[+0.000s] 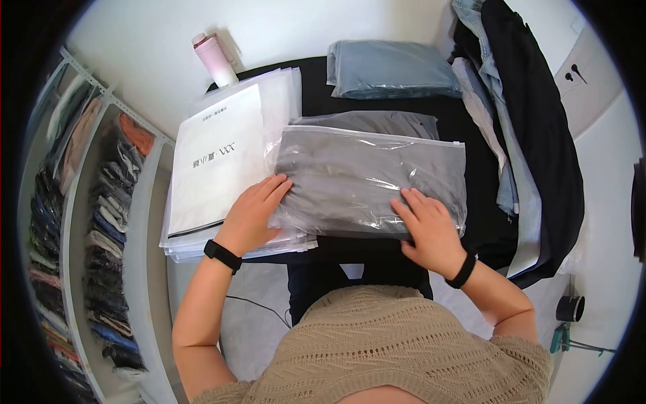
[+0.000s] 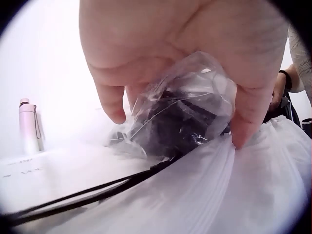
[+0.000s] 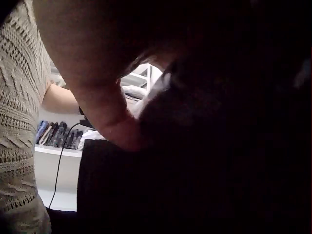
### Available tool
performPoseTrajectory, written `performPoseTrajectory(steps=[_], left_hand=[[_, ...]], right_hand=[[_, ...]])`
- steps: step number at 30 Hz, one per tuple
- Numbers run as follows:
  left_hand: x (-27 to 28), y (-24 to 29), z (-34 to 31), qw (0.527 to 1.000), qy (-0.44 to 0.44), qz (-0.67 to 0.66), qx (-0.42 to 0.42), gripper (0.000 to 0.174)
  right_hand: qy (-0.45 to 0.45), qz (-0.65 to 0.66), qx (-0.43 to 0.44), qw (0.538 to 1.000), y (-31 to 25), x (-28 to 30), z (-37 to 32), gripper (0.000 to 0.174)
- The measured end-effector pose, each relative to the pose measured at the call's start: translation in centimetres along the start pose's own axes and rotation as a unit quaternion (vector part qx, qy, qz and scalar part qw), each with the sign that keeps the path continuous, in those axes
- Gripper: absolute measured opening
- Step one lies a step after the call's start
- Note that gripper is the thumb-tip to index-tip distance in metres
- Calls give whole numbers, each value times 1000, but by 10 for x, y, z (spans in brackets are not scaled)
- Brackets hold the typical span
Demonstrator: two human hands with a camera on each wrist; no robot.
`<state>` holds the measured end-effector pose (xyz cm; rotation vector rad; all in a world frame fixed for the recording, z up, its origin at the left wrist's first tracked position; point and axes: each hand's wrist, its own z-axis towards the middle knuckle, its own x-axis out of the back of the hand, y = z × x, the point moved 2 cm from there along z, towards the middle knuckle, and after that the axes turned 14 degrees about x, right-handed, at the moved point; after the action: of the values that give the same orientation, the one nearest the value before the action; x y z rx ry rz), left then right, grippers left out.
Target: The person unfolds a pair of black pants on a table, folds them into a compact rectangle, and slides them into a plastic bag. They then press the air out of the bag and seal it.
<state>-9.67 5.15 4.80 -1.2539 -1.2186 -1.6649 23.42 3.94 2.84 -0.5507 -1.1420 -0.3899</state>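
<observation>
A grey garment in a clear zip bag point(image 1: 363, 178) lies flat on the black-covered table, its zip edge on the far side. At the bag's left end, my left hand point(image 1: 249, 212) touches it with fairly straight fingers and the thumb spread apart. The left wrist view has fingers and thumb of the left hand point(image 2: 180, 63) on either side of the bag's crinkled end point(image 2: 180, 117). My right hand point(image 1: 434, 232) rests on the bag's right part, fingers extended, thumb by the near edge. Dark and blurred, the right hand point(image 3: 112, 102) hides most of the bag in the right wrist view.
White printed bags point(image 1: 215, 151) are stacked at left, with a pink bottle point(image 1: 215, 59) behind. A folded blue bagged item point(image 1: 393, 69) lies at the back. Dark and denim clothes point(image 1: 538, 135) hang over the right side. Shelves of bagged clothes point(image 1: 111, 236) stand at far left.
</observation>
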Motion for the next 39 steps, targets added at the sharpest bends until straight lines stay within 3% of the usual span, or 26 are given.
performPoseTrajectory(steps=[6, 9, 19, 22, 24, 26, 30, 32, 34, 35, 38, 39], left_hand=[[0, -2, 10, 999, -13, -25, 17, 73], [-2, -3, 13, 999, -14, -35, 2, 68], [-5, -2, 24, 1000, 20, -17, 12, 50], [5, 2, 31, 1000, 26, -2, 15, 45], [16, 11, 35, 999, 28, 18, 23, 43], [33, 23, 37, 995, 103, 8, -7, 40], [70, 55, 37, 988, 146, -43, -38, 40], [80, 65, 41, 986, 134, -99, -24, 39], [78, 67, 47, 984, 128, -125, -25, 39], [74, 61, 52, 978, 131, -165, -9, 38], [73, 53, 62, 966, 107, -232, 39, 35], [74, 53, 64, 961, 91, -258, 48, 34]], right_hand=[[-41, -65, -13, 997, 43, 29, -38, 77], [-16, 147, -14, 989, 63, 29, -51, 74], [14, 141, 13, 990, 77, 28, -49, 60], [67, 140, -9, 988, 79, 33, -49, 52], [62, 180, -51, 980, 76, 52, -49, 45], [68, 160, -38, 984, 69, 84, -53, 43], [104, 127, -24, 986, 57, 154, -74, 44], [127, 230, -78, 962, 63, 171, -79, 45], [226, 345, -133, 901, 66, 166, -78, 49], [274, 361, -104, 885, 72, 157, -76, 57], [345, 456, -95, 815, 115, 106, -105, 97], [319, 443, -80, 834, 123, 96, -108, 115]])
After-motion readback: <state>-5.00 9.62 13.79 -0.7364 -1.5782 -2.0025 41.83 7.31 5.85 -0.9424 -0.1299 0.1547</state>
